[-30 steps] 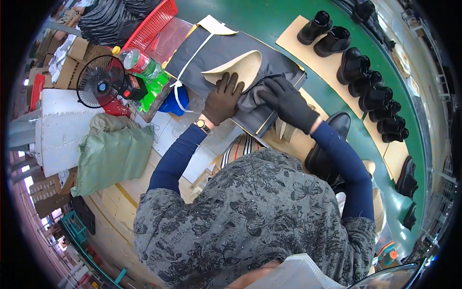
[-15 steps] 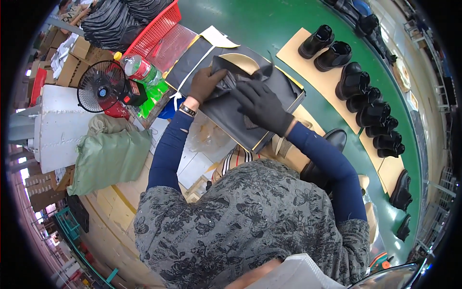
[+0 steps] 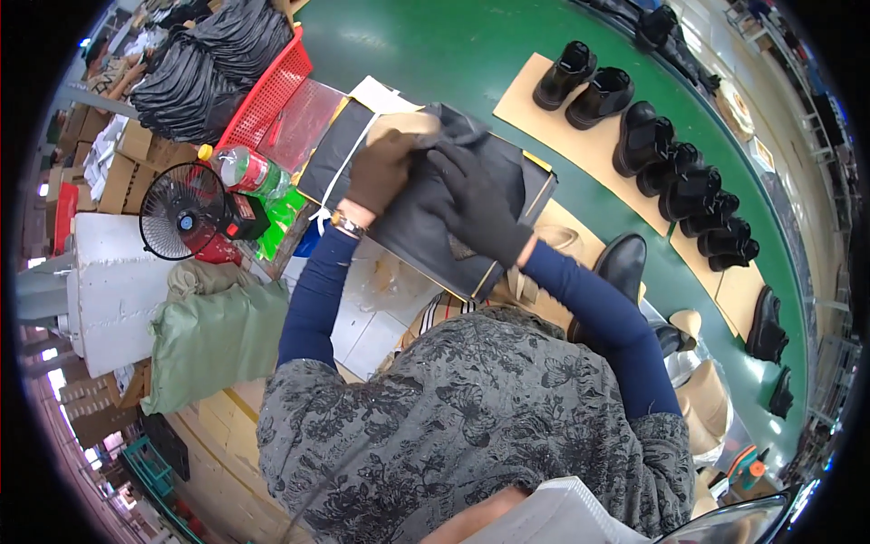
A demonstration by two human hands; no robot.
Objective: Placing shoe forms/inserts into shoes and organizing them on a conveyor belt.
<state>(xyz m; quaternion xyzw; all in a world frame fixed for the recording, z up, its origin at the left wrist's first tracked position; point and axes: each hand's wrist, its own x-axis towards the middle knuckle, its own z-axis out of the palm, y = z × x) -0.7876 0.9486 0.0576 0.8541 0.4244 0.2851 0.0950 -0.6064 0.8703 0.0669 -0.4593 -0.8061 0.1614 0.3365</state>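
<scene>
A soft black leather piece (image 3: 464,125), bunched and blurred, lies across a black-covered board (image 3: 317,168). Beside it a tan curved piece (image 3: 391,125) shows at its edge; whether the two are joined I cannot tell. My left hand (image 3: 382,172), in a brown glove, is closed on the leather at the tan edge. My right hand (image 3: 485,208), in a black glove, meets it from the right, its long fingers bent over the leather and its thumb hidden. A white cord (image 3: 349,161) crosses the board's left side.
Black shoes (image 3: 666,150) stand in a row on tan boards along the green table (image 3: 412,45). At the left are a small fan (image 3: 184,213), a plastic bottle (image 3: 252,170) and a red basket (image 3: 272,91). A larger black shoe (image 3: 623,265) lies by my right forearm.
Both hands have shifted slightly left, and my left hand has turned over the tan edge. The leather has swung toward the upper right. The whole view has also shifted a little.
</scene>
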